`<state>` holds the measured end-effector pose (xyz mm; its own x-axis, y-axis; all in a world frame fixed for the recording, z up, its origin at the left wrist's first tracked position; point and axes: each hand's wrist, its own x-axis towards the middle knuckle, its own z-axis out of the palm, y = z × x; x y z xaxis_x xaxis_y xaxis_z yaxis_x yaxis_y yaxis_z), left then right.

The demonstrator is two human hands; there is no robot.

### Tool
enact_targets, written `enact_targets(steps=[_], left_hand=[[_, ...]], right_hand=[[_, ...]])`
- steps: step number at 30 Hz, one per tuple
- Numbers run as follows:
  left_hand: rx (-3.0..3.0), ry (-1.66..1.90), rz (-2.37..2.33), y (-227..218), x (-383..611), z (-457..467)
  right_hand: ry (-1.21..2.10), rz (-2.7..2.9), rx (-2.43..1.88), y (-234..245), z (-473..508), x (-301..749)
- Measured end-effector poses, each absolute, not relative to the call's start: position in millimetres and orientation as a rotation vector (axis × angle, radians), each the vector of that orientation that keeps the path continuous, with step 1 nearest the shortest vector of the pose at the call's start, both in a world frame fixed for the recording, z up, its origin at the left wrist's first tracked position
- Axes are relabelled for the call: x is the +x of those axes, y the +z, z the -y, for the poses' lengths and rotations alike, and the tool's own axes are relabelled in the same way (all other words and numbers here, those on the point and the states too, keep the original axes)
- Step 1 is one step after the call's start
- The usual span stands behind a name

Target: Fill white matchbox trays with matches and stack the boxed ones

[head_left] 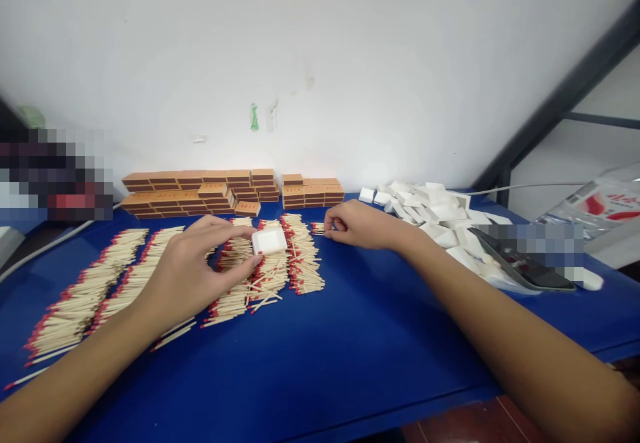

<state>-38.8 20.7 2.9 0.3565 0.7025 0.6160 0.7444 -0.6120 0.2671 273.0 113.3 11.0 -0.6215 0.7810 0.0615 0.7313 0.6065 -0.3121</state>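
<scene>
The print on matchboxes (185, 196) and plastic packaging (600, 203) is unreadable.

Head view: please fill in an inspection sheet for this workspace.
Surface: blue tabletop, crowded toward the back.
Job's things: red-tipped matches in rows, some stray; orange-brown matchboxes stacked at the back; heaped white matchbox trays at right.
Clutter: smartphone by the heap; clear plastic packaging at far right.
Left hand: holds one white matchbox tray.
Right hand: at a small match bunch; grip unclear.
Cables: white cable at left, second white cable at right.
Surroundings: white wall, dark metal frame.
</scene>
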Motion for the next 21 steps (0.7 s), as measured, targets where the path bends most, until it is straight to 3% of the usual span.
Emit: enact_targets(steps=[10,21], left_hand=[[-2.549,-1.126,1.349,3,-38,-23],[-2.593,-1.12,1.286,3,-29,-15]], right_hand=[[0.39,2.68,-1.264,8,-115,275],[0.281,2.499,-0.969,30,-60,229]])
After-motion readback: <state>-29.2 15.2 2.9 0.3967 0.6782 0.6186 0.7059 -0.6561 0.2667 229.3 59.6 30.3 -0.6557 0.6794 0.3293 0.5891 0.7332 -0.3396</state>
